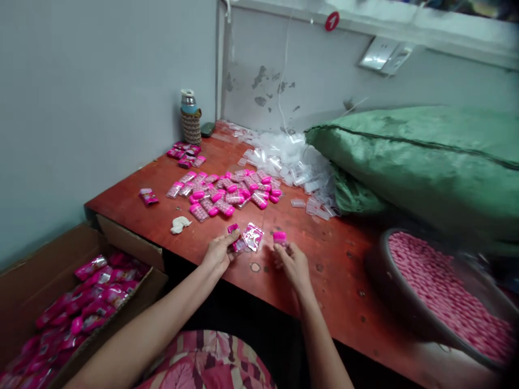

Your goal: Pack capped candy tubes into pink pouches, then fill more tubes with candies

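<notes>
1. Your left hand pinches a packet at its 1 o'clock.
2. Your right hand pinches a pink piece, 11 o'clock.
3. Wrapper, left hand's 2 o'clock: lettering illegible.

The left hand's fingers hide part of the pink sachet they pinch, and the bright pink piece in the right hand is too blurred and finger-covered for its lower end to be made out. At the left, the picture's edges cut off the cardboard box and its near packets, while at the right the green sack runs out of view, hides some clear plastic cases, and the bowl's right end blurs into darkness. Print on the far sachets is too small to read.
</notes>
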Tool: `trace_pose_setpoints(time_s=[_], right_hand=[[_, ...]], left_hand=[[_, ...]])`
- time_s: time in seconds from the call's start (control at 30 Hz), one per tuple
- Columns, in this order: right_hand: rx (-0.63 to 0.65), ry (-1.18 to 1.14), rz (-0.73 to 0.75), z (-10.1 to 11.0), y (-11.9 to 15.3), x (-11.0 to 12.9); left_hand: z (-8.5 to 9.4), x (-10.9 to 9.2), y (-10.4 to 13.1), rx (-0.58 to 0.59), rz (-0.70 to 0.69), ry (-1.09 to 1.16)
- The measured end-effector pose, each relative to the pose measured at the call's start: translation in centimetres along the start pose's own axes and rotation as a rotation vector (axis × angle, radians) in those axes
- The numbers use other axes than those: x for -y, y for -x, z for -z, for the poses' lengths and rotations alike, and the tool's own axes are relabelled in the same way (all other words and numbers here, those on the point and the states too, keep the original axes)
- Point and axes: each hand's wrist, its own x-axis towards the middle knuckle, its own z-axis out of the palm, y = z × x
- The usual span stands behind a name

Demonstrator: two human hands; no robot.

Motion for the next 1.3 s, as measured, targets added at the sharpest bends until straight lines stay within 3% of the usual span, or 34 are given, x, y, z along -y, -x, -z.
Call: trace_pose_setpoints(time_s=[0.07, 0.13, 0.3, 0.6, 0.7, 0.83, 1.0, 1.17, 1.3], right_hand=[[0.147, -0.35, 0.012, -1.9, 2.4, 0.8], [0.211, -0.5, -0.004, -3.7, 4.6, 1.7], [0.154, -0.468, -0.04, -5.9, 6.5, 3.0], [0.132, -0.492, -0.012, -6.6, 5.8, 2.7], [0.171, -0.523, 0.003, -6.7, 5.5, 2.5], [0.124, -0.484, 0.031, -6.7, 5.4, 2.2], [0.073, -0.403, 0.072, -6.9, 5.5, 2.2], [0.135, -0.543, 0.042, -6.9, 5.0, 2.3], [0.276, -0.69, 0.001, -6.7, 4.6, 2.6]], left_hand=[[0.0, -0.2, -0.2, -0.016, -0.003, 0.086], [-0.1, -0.2, -0.4, -0.012, 0.007, 0.141], [-0.3, 0.1, -0.3, 0.014, 0.042, 0.165], [-0.3, 0.4, 1.3, 0.151, -0.05, 0.039], [-0.2, 0.3, 1.4, 0.227, -0.062, 0.009], [-0.1, 0.3, 1.4, 0.331, -0.057, -0.02], [-0.3, 0.5, 1.5, 0.343, -0.028, -0.046], [-0.1, 0.5, 1.6, 0.383, -0.02, -0.145], [0.1, -0.1, 1.6, 0.438, -0.102, -0.251]])
